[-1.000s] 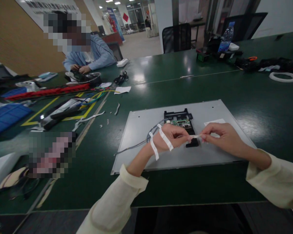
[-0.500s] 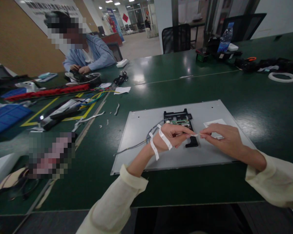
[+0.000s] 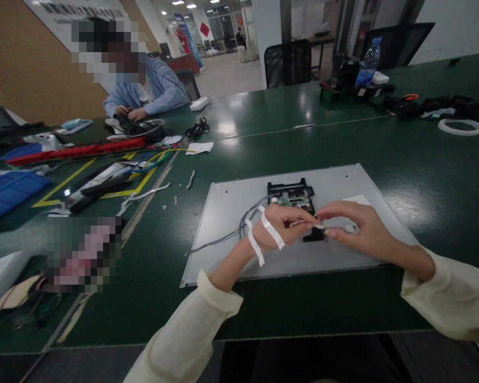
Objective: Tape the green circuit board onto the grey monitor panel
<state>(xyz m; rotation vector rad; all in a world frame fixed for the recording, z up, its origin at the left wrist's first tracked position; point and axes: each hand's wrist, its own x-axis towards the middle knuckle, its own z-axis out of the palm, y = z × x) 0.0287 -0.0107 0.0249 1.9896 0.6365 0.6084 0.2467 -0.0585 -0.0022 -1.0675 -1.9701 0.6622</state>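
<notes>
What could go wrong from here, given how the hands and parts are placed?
The small whitish strip pinched by the left hand could slip onto the black frame. White strips on the back of that hand might snag or peel. The grey cable, lying loose on the panel, passes behind that hand in view and might get dragged.

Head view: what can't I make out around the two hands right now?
All in the head view:
White strip: too small and blurred to tell whether the right hand touches it.
Circuit board: its near part is hidden behind the left hand.
White label: partly covered by the right hand.
Blue bin: cut off by the left edge.
</notes>
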